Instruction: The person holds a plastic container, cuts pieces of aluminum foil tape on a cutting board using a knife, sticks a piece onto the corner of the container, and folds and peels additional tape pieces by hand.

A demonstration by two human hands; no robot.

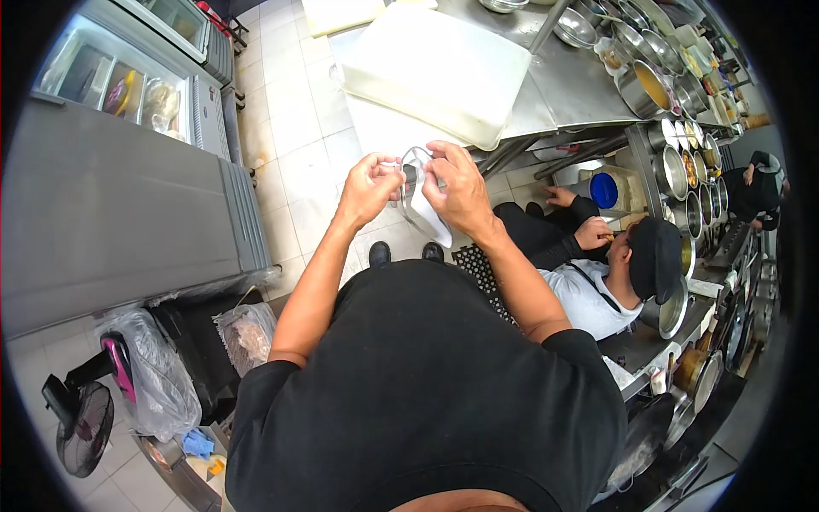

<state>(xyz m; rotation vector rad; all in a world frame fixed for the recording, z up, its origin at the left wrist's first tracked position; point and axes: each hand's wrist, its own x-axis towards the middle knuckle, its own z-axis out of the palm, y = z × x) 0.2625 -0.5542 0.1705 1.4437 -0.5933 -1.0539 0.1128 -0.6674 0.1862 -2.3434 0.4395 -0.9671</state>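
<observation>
In front of my body I hold up a thin white and greyish item with a curved, band-like edge (435, 224); its exact kind is unclear. My left hand (370, 189) pinches a narrow white end of it, with fingertips pressed together. On the other side, my right hand (461, 189) grips its upper edge between thumb and fingers. The greyish loop spans the gap between both hands, and the white part hangs beneath the right one. Just beyond my hands lies a white board or sheet (384, 128), with a large whitish plastic tub (444, 64) on it.
A steel table (572, 85) bears bowls and a pot (644, 90). A co-worker in a black cap (657, 260) is low at my right, beside racks of metal containers (674, 171). Chest freezers (128, 196) line the left. A fan (85, 427) and bags (158, 384) are behind left.
</observation>
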